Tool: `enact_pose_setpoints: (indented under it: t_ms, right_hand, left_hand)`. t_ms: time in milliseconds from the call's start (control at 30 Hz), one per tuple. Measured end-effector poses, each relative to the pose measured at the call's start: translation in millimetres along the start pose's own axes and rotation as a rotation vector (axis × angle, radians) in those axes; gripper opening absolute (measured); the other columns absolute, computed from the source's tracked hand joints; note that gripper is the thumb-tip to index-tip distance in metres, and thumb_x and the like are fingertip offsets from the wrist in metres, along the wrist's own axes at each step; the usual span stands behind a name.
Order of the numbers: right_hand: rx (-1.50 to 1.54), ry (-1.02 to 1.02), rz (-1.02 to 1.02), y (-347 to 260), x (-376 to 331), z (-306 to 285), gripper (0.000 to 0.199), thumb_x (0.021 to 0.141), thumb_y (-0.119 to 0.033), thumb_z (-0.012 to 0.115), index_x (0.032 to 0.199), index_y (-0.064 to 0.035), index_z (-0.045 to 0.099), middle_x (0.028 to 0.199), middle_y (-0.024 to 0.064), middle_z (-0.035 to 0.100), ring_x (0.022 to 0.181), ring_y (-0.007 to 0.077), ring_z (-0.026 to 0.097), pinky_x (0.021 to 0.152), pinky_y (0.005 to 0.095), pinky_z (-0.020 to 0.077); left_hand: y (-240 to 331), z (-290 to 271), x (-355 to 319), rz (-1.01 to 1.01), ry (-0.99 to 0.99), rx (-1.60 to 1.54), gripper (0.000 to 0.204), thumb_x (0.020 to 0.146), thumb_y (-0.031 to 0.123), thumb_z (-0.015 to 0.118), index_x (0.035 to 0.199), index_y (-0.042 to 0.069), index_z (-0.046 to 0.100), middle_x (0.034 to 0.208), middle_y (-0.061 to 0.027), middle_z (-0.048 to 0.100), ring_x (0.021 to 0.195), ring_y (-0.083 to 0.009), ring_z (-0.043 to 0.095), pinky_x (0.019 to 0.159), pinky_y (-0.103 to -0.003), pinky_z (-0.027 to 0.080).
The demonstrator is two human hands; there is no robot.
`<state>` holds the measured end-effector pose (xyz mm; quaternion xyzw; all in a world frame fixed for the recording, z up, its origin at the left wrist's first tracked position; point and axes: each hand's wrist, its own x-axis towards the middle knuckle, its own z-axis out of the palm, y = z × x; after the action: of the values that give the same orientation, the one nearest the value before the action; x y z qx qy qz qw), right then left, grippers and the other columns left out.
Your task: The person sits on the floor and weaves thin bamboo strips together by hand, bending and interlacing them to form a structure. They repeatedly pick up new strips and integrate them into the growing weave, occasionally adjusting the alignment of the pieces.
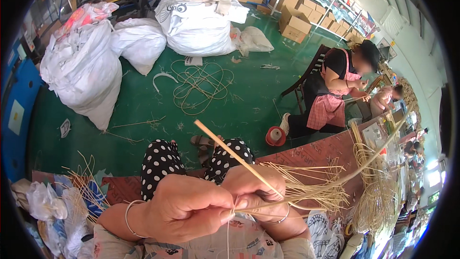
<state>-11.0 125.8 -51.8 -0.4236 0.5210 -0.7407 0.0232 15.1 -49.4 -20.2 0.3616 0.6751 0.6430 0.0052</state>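
Both hands meet at near centre, close to the body. Left hand (184, 208) is closed, thumb and forefinger pinched on a thin pale strand (228, 232) that hangs down from the pinch; the tight hold likely keeps it taut. Right hand (256, 187) is clamped around the base of a bundle of straw-coloured fibres (311, 189), whose loose ends fan out to the right, away from the working point. One stiff flat stick (230, 151) rises from the right fist toward far left, clear of the fingers. A long cane (373, 156) runs from the bundle toward far right.

At right, a coil of the same material (376, 196) lies within reach. Beyond, on the green floor (143, 110), white sacks (86, 67) and loose loops; a seated person (335, 86) works at far right.
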Motion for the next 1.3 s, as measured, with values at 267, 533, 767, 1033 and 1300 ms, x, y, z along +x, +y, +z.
enact_pose_setpoints:
  t_ms: [267,533,767,1033,1300]
  right_hand:
    - [0.229,0.026,0.384,-3,-9,2,0.011,0.077,-0.008,0.063,0.071,-0.0008,0.058,0.064,0.0046,0.054,0.060,0.0099,0.051,0.049,0.0229,0.0367]
    - [0.317,0.303,0.422,19,-25,1,0.008,0.077,-0.006,0.061,0.076,0.0005,0.057,0.072,0.0074,0.057,0.059,0.0103,0.053,0.050,0.0210,0.0425]
    - [-0.386,-0.208,0.204,-12,-2,3,0.019,0.075,-0.009,0.065,0.065,-0.0004,0.051,0.066,0.0056,0.056,0.054,0.0117,0.046,0.051,0.0259,0.0390]
    - [0.945,-0.383,0.423,-26,-10,12,0.036,0.084,-0.035,0.049,0.088,-0.0003,0.059,0.069,0.0109,0.057,0.053,0.0184,0.053,0.045,0.0274,0.0394]
    - [-0.843,-0.142,-0.514,-37,-9,9,0.023,0.082,-0.023,0.054,0.082,0.0001,0.059,0.067,0.0106,0.057,0.048,0.0214,0.053,0.040,0.0293,0.0392]
  left_hand:
    - [-11,7,-5,0.149,0.167,0.318,0.011,0.071,0.003,0.061,0.082,0.002,0.060,0.060,-0.0055,0.056,0.044,-0.0187,0.053,0.041,-0.027,0.040]
    - [-2,4,-2,0.223,0.159,0.460,0.012,0.072,0.001,0.059,0.083,0.000,0.059,0.060,-0.0065,0.056,0.044,-0.0188,0.051,0.041,-0.028,0.039]
    - [-43,-5,7,0.140,0.303,0.642,0.010,0.070,-0.004,0.057,0.079,0.001,0.056,0.059,-0.0089,0.054,0.048,-0.0227,0.051,0.045,-0.029,0.038]
    - [9,4,3,0.253,0.130,0.548,0.021,0.063,0.001,0.065,0.083,0.003,0.059,0.057,-0.0062,0.053,0.044,-0.0213,0.049,0.039,-0.029,0.036]
    - [18,6,-3,0.408,0.098,0.518,0.018,0.064,0.002,0.064,0.080,-0.001,0.057,0.061,-0.0083,0.060,0.040,-0.0142,0.051,0.036,-0.023,0.039]
